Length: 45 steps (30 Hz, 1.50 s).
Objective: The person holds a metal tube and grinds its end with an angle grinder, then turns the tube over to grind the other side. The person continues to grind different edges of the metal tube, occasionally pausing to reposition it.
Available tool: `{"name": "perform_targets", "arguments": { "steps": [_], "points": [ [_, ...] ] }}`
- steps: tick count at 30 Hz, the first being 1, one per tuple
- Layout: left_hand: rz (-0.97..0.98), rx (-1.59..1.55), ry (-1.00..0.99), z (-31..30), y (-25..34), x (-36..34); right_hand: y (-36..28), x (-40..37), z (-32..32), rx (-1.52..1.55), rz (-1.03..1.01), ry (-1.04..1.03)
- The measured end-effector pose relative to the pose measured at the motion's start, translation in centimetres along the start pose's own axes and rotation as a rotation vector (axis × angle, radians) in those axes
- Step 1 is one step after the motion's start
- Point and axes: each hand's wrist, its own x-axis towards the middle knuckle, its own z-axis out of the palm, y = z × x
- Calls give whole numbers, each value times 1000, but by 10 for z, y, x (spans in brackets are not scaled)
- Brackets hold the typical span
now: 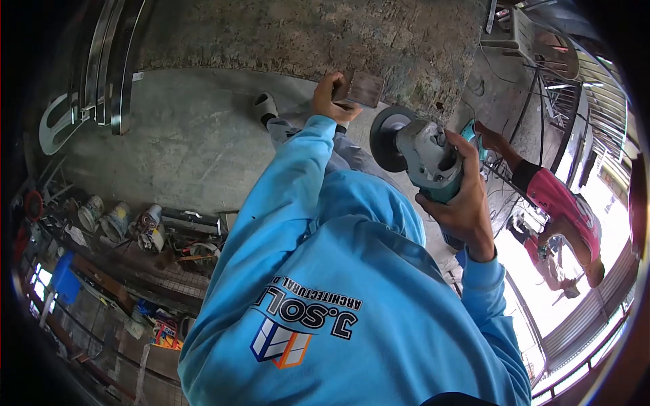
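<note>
Above a stained concrete workshop floor (196, 135), left hand (328, 100) grips a metal plate (366, 88), right hand (464, 203) a grinder (421, 154).

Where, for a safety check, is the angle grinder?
Head view, right of centre: the angle grinder sits in the right hand, disc near the metal plate in the left hand.

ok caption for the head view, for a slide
Left hand holds a small metal plate, right hand an angle grinder, above a concrete floor

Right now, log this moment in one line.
left hand: holds small brown metal plate | right hand: holds teal-grey angle grinder
</note>
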Motion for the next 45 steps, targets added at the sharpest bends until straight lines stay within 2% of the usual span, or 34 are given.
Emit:
{"name": "perform_targets", "arguments": {
  "steps": [1,3,9,12,15,19,24,31,34,37,45],
  "points": [
    [-5,-2,-5,3,-1,-1,-4,2,-1,1,7,-2],
    [21,-90,112,10,-2,0,-10,9,-1,15,13,-49],
    [142,-59,139,2,9,7,-14,22,0,-44,-32,-143],
    [142,-35,129,-1,17,8,-16,25,1,-70,-9,-166],
    [157,-67,159,3,13,6,-11,28,1,-98,-92,-107],
    [189,-71,176,2,19,8,-8,38,-2,-96,-29,-117],
    [183,-76,126,1,20,10,-5,55,-5,-128,-65,-55],
    [172,-95,105,-1,26,14,-8,47,-11,-159,-66,-122],
    [225,-101,120,-4,29,16,-9,39,-10,-129,-106,-152],
    [210,-85,113,-4,28,15,-14,32,-9,-91,10,-193],
    [157,-61,69,-2,19,11,-8,25,-6,-119,-36,-89]
  ]
}}
